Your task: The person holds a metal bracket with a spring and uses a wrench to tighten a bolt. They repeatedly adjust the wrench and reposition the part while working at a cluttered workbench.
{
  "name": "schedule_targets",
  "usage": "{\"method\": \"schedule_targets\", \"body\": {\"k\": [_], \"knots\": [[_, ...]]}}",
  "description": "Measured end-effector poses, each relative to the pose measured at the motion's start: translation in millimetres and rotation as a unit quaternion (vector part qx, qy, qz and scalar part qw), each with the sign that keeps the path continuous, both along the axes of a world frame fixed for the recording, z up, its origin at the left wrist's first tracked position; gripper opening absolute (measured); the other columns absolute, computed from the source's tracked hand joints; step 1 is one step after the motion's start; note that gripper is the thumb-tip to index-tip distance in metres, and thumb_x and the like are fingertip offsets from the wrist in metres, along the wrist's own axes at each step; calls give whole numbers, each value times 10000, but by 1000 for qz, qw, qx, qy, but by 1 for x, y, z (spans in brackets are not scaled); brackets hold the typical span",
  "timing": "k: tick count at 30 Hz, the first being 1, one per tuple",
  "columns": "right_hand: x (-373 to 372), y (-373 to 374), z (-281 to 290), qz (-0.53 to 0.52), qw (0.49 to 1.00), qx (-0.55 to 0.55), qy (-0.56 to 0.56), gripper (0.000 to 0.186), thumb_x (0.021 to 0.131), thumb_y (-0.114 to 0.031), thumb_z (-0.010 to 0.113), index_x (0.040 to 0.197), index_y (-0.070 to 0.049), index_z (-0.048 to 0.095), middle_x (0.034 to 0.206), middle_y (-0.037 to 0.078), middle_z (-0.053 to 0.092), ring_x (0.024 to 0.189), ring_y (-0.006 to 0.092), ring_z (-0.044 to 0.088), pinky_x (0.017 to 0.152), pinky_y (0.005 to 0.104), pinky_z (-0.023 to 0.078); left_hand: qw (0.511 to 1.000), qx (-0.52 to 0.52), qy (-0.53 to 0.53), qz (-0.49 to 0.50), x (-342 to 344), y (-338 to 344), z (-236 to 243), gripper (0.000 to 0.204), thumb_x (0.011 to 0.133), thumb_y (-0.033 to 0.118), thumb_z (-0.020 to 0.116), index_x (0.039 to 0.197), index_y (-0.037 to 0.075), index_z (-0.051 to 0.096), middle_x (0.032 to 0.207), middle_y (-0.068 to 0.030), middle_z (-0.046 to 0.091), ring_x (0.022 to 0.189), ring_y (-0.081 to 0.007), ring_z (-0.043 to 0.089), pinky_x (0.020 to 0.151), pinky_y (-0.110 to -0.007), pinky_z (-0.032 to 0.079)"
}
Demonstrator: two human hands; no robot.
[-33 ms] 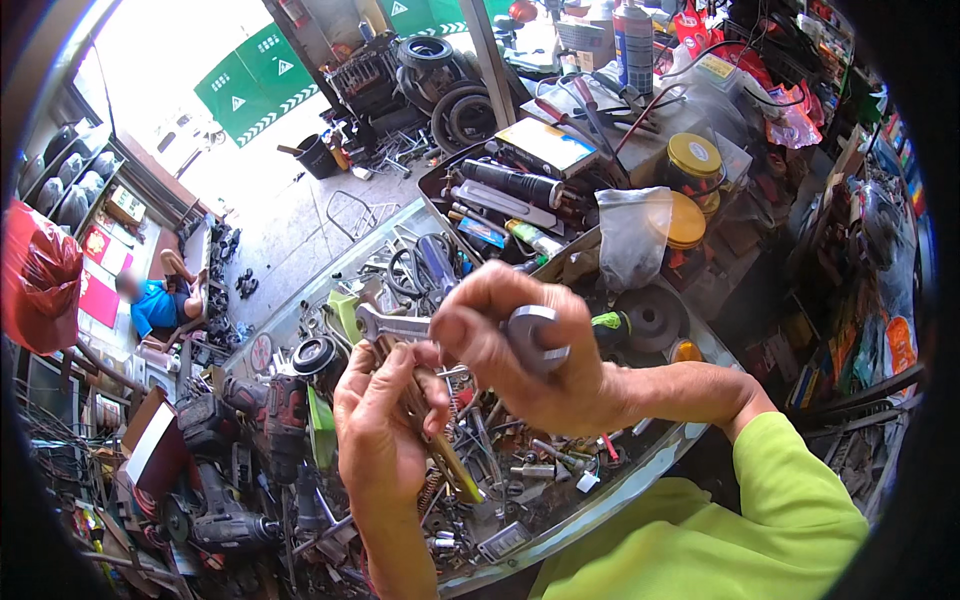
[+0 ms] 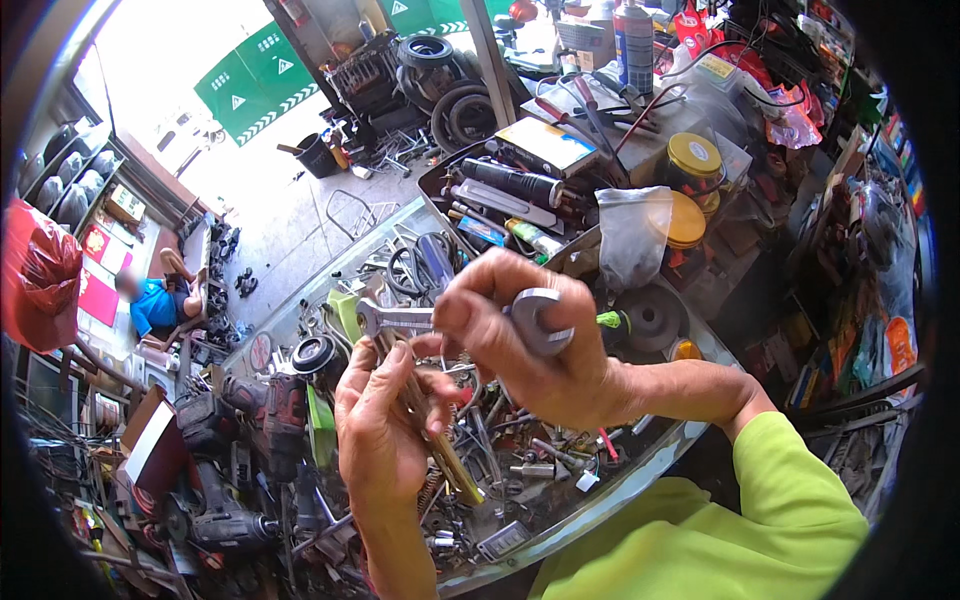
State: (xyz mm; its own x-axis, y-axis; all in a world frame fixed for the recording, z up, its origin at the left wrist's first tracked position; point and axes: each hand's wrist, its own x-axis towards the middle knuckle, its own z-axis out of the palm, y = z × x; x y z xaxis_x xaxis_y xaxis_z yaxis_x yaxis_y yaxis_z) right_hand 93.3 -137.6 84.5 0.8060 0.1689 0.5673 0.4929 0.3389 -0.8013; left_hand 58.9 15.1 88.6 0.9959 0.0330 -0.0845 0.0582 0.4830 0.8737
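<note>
My right hand [image 2: 545, 385] is closed around a silver combination wrench [image 2: 405, 318]. The wrench's open jaw stands out between the fingers and the palm, and its ring end points left. Below that ring end, my left hand [image 2: 380, 435] grips a long brass-coloured rod [image 2: 452, 468], slanting down to the right. The ring end sits at the rod's upper end; whatever it fits round there is too small to make out. Both hands are above a glass-topped bench [image 2: 640, 480] strewn with bolts, springs and small metal parts.
Cordless power tools [image 2: 225, 515] crowd the left side. Behind the hands stands a box of tubes and tools [image 2: 505, 195], beside yellow-lidded jars [image 2: 693, 160] and a spray can [image 2: 634, 50]. A grey disc [image 2: 650, 318] lies to the right. A person in blue [image 2: 160, 305] sits far left.
The wrench has turned slightly in my right hand's grip, its open jaw shifting a little upward. My left hand and the rod have hardly moved.
</note>
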Motion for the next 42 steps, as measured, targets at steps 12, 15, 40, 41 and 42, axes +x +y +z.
{"method": "schedule_targets", "body": {"k": [12, 15, 40, 41, 42], "knots": [[-6, -8, 16, 62, 978, 44, 192, 272, 978, -334, 509, 952, -66, 550, 652, 3, 598, 476, 40, 523, 396, 182, 335, 979, -199, -35, -5, -5, -2, -3, 266, 1007, 209, 421, 1130, -12, 504, 973, -188, 632, 482, -142, 546, 329, -222, 401], [-9, 6, -6, 55, 986, 81, 137, 226, 975, -276, 529, 969, -50, 540, 723, 16, 604, 481, 38, 510, 405, 178, 337, 978, -205, -40, -2, -3, 2, -10, 263, 1011, 196, 412, 1158, -2, 503, 966, -174, 631, 476, -120, 510, 338, -209, 366], [1, -34, 35, -35, 993, 38, 110, 322, 926, -324, 586, 733, -69, 621, 634, -2, 600, 496, 37, 516, 409, 189, 323, 997, 12, -23, -72, -10, -5, 9, 241, 968, 112, 496, 1162, -28, 519, 884, -158, 623, 519, -136, 582, 379, -207, 366], [-6, -40, 40, -76, 995, -21, 66, 290, 912, -300, 608, 738, -69, 624, 642, 7, 605, 511, 48, 533, 424, 193, 347, 996, -7, -13, -92, -10, -4, 9, 243, 968, 113, 494, 1162, -31, 516, 884, -160, 622, 518, -136, 581, 378, -207, 366], [-14, -46, 44, -111, 991, -78, 22, 258, 897, -277, 629, 743, -70, 627, 650, 16, 611, 526, 59, 549, 439, 197, 372, 995, -29, 14, -94, -10, -3, 9, 243, 966, 121, 498, 1149, -39, 511, 865, -157, 624, 513, -130, 578, 377, -205, 361]]}}
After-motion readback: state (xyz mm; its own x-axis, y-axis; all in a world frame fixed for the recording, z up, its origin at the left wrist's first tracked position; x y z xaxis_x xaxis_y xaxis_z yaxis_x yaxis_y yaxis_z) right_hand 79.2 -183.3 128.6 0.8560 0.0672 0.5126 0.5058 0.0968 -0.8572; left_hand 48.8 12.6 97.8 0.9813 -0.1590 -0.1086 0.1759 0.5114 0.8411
